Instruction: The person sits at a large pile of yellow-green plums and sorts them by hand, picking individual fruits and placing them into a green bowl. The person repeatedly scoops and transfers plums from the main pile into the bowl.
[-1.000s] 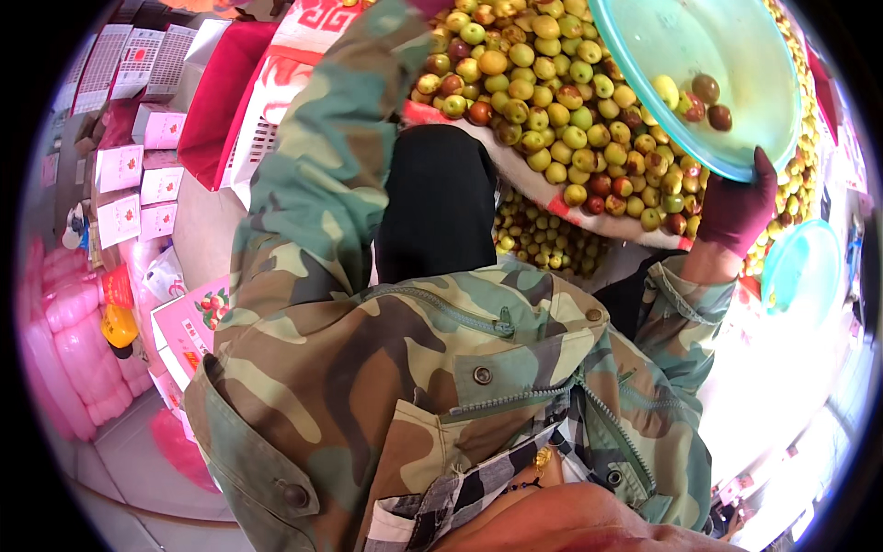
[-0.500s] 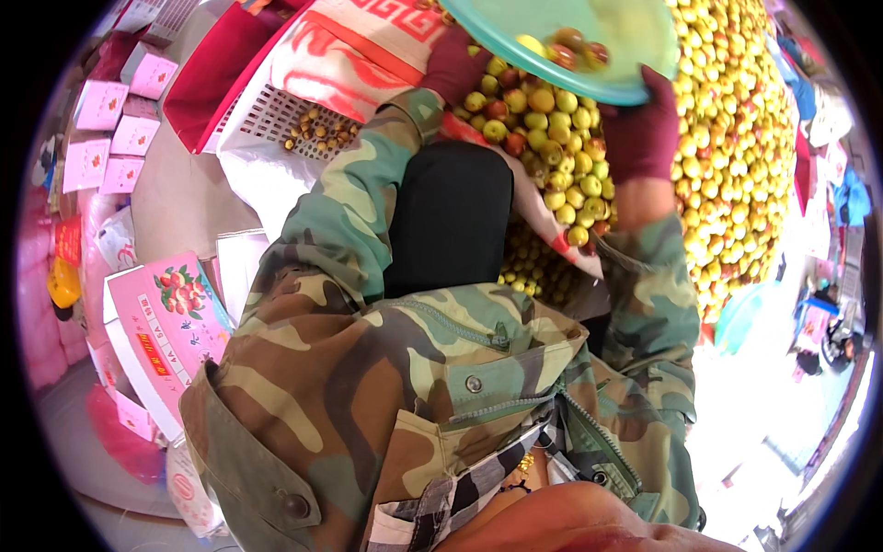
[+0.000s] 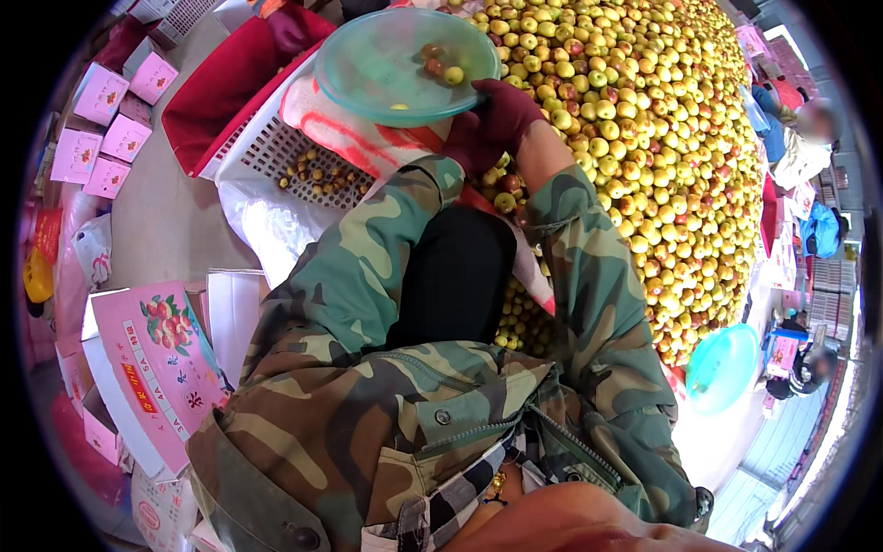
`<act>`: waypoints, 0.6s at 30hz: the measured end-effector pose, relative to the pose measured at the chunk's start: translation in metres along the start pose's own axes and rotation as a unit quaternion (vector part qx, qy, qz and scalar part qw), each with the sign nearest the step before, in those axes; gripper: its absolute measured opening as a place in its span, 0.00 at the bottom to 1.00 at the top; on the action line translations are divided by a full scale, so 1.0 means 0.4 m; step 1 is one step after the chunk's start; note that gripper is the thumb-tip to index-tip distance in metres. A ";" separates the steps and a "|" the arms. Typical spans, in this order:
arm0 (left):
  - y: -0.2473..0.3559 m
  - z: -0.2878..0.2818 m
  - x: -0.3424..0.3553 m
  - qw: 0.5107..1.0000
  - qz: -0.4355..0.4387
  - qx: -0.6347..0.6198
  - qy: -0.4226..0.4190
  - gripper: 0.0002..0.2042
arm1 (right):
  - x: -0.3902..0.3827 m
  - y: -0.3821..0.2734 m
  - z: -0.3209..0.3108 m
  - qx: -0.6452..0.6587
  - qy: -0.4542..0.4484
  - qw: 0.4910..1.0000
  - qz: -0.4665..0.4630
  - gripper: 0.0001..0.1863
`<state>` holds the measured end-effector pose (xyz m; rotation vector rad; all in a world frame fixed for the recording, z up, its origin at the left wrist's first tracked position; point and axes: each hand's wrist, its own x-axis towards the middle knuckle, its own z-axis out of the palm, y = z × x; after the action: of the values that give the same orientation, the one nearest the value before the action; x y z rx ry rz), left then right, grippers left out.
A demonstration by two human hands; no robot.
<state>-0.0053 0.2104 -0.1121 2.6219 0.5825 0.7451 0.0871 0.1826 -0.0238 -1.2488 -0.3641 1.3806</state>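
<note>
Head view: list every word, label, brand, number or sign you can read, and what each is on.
Pink carton, lower left: large characters, a graded list and a red strip beside a fruit picture; wording not copied out.
White package below it: red print, blurred.
Small pink boxes, upper left: print too small to read.
White bag, far left: marks too blurred.
Teal bowl: no print visible.

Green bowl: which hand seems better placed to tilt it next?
Probably the right hand: it holds the green bowl by its rim, while the left hand shows lower, partly hidden.
</note>
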 end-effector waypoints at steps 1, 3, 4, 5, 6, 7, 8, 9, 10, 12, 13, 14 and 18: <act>0.031 -0.002 0.010 0.989 0.049 0.135 -0.025 0.19 | 0.025 0.014 -0.069 -0.153 -0.010 0.987 -0.041 0.19; 0.096 -0.087 0.009 0.990 -0.003 0.112 -0.084 0.20 | -0.014 -0.013 -0.029 -0.149 0.013 0.989 0.005 0.19; 0.101 -0.118 0.010 0.993 -0.001 0.082 -0.089 0.19 | -0.040 -0.038 0.003 -0.150 0.021 0.988 0.025 0.19; 0.106 -0.142 0.012 0.994 0.003 0.050 -0.095 0.19 | -0.064 -0.052 0.019 -0.095 0.036 0.994 0.025 0.16; 0.100 -0.158 0.003 0.995 0.004 0.020 -0.103 0.18 | -0.087 -0.065 0.046 -0.039 0.048 0.998 0.028 0.14; 0.092 -0.173 -0.014 0.997 0.006 -0.045 -0.056 0.17 | -0.111 -0.081 0.073 0.156 0.071 0.983 0.060 0.13; 0.104 -0.199 -0.031 0.995 0.055 -0.047 -0.069 0.17 | -0.121 -0.082 0.055 0.146 0.063 0.986 0.050 0.12; 0.114 -0.257 -0.054 0.990 0.100 -0.045 -0.083 0.17 | -0.124 -0.079 0.035 0.139 0.051 0.988 0.042 0.12; 0.124 -0.318 -0.084 0.984 0.145 -0.043 -0.098 0.17 | -0.128 -0.073 0.022 0.131 0.038 0.990 0.035 0.12; 0.144 -0.444 -0.160 0.978 0.138 -0.154 -0.001 0.18 | -0.141 -0.054 0.040 0.121 0.055 0.991 0.019 0.16; 0.147 -0.496 -0.178 0.987 0.136 -0.043 0.068 0.18 | -0.146 -0.046 0.049 0.118 0.065 0.991 0.010 0.18; 0.144 -0.542 -0.184 0.979 0.133 0.067 0.137 0.19 | -0.126 -0.026 0.038 0.135 0.018 0.991 0.020 0.18; 0.028 -0.667 -0.108 0.951 0.134 0.266 0.081 0.16 | -0.096 0.039 0.078 0.228 -0.038 0.971 0.059 0.17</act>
<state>-0.1849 0.2385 0.0882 3.2070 0.5347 1.0111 0.0438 0.1593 -0.0074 -0.8493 -0.0156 1.5114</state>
